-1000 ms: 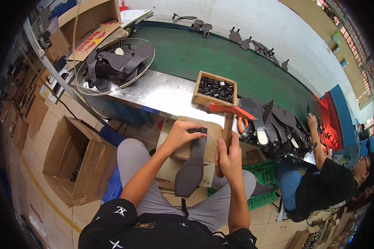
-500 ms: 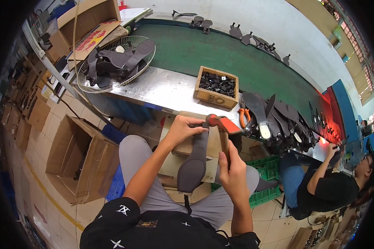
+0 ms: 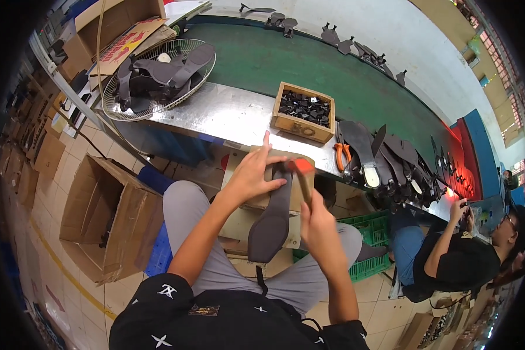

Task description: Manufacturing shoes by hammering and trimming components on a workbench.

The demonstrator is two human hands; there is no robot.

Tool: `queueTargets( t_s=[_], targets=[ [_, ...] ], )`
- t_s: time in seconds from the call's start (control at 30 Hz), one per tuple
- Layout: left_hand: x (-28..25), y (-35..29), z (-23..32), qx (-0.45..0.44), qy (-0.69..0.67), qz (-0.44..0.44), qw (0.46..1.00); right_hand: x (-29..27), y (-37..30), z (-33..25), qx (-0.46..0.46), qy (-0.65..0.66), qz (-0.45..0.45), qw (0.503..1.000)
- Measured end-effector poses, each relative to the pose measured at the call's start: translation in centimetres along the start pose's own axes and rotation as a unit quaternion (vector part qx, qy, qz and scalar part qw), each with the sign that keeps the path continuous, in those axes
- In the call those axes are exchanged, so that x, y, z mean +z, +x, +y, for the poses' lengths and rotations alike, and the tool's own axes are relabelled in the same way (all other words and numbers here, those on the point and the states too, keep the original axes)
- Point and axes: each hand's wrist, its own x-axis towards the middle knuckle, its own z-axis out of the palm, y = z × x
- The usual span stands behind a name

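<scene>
A long dark grey sandal sole (image 3: 269,236) lies between my knees, its wide rounded end toward me and its narrow end on a beige block (image 3: 295,195). My left hand (image 3: 252,178) pinches that narrow end between thumb and fingers, with one finger stretched away upward. In my right hand (image 3: 322,233), closed round its wooden handle, is a hammer with a red head (image 3: 300,165). Blurred by motion, the head is over the narrow end, partly covering it. Whether it touches the sole, I cannot tell.
Beyond stands a metal-edged bench with a green belt (image 3: 245,58). On it are a wooden box (image 3: 302,128) of small black parts, orange-handled pliers (image 3: 343,156), piled grey soles (image 3: 399,160) and a wire basket (image 3: 207,79). A cardboard box (image 3: 131,233) is left, a person (image 3: 460,251) right.
The hammer head has turned and come over the sole's narrow end. One finger of my left hand has lifted and straightened. The whole view has shifted slightly.
</scene>
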Motion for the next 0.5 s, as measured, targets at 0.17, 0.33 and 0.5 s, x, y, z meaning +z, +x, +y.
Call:
queueTargets(
  t_s=[0.17, 0.33, 0.5],
  targets=[
    [-0.7, 0.0, 0.3, -0.042, 0.005, -0.023, 0.999, -4.3, -0.9, -2.8, -0.134, -0.030, 0.163, 0.977],
    [-0.5, 0.3, 1.1, -0.030, 0.028, -0.018, 0.999, -0.4, 0.1, 0.3, -0.036, -0.035, 0.032, 0.998],
    [-0.8, 0.0, -0.4, 0.059, 0.057, -0.001, 0.997, -3.5, -0.2, -1.2, -0.041, 0.047, 0.122, 0.991]
  ],
)
